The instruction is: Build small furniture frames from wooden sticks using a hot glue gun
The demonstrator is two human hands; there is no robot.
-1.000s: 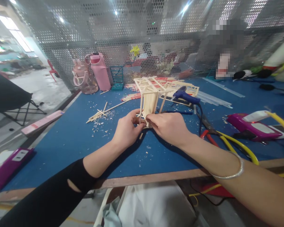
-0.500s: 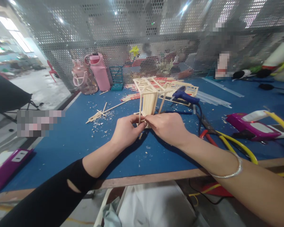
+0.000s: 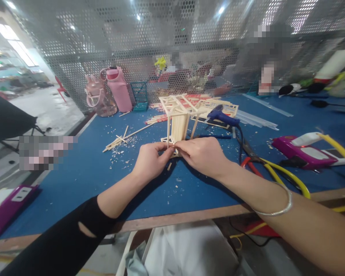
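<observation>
A small frame model of pale wooden sticks (image 3: 179,126) stands upright on the blue table, with an open lattice top and a solid panel of sticks inside. My left hand (image 3: 149,159) is closed in a pinch at the foot of its front left post. Fingertips of my right hand (image 3: 202,156) meet the left ones there, also pinched; whatever tiny piece lies between them is hidden. Just below the fingers lies a short bit of stick (image 3: 169,166). To the right of the model, a blue glue gun (image 3: 222,116) rests on the table.
Loose sticks (image 3: 117,142) and wood crumbs lie at left. Pliers (image 3: 254,155) with red and yellow handles are by my right forearm. Behind the model are stick piles (image 3: 158,117) and clear glue sticks (image 3: 255,120). Pink bottles (image 3: 122,92) stand before a perforated metal screen (image 3: 109,34).
The view has shifted slightly. Both hands stay pinched at the model's lower front, and the short stick bit below the fingers shows more clearly.
</observation>
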